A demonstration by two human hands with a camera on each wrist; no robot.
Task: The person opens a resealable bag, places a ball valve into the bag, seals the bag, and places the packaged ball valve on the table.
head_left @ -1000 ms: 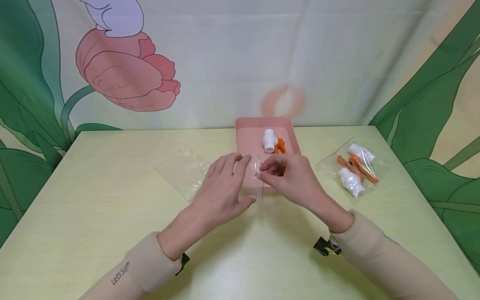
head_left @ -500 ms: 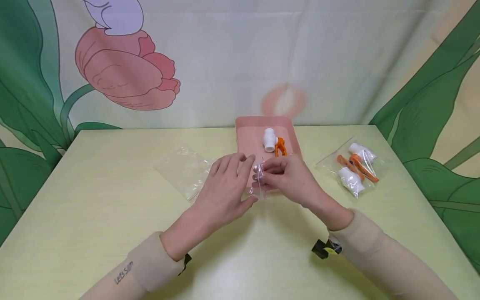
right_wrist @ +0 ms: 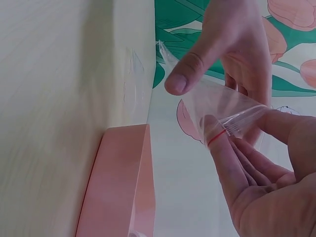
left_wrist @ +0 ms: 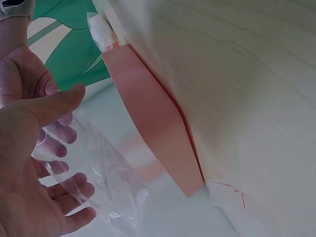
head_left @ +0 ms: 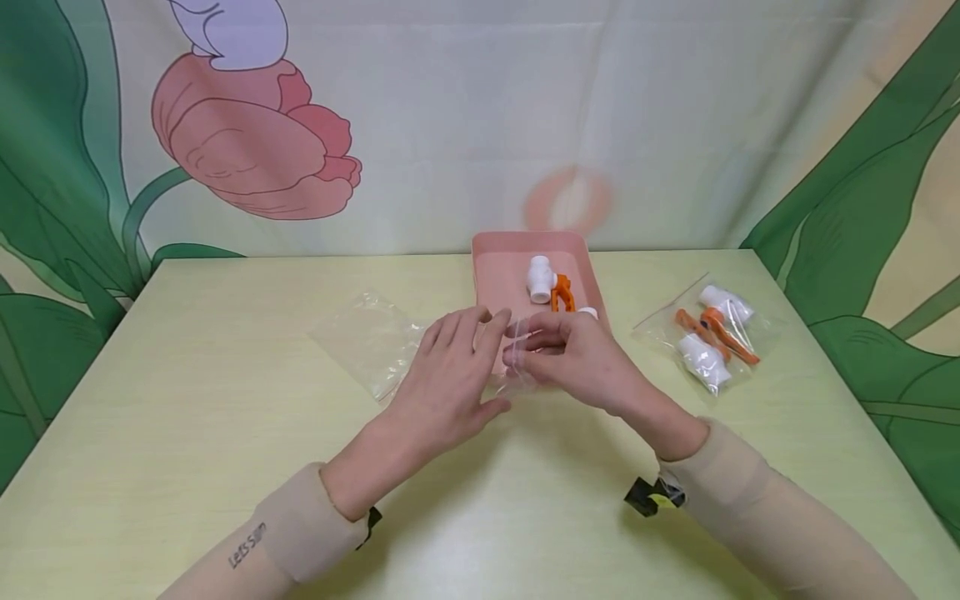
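A clear zip-lock bag [right_wrist: 197, 98] with a red seal line is spread between both hands, above the front of the pink tray. My right hand [head_left: 581, 358] grips it at the mouth; one fingertip shows through the plastic by the red line in the right wrist view. My left hand [head_left: 453, 362] touches the bag with fairly straight fingers, the thumb [right_wrist: 185, 76] standing apart. Inside the tray [head_left: 498, 271] lies a white ball valve [head_left: 540, 279] with an orange handle [head_left: 562, 292]. Another white piece [head_left: 588, 312] peeks out behind my right hand, mostly hidden.
To the right lies a clear bag [head_left: 705, 329] with white and orange valve parts in it. A flat clear bag [head_left: 363, 342] rests on the table [head_left: 225, 400] left of my hands. Behind the table hangs a printed curtain [head_left: 420, 125].
My right hand's fingers have shifted slightly left along the bag's mouth, and the mouth's edge looks wider apart. The white piece behind that hand now shows. My left hand has barely moved.
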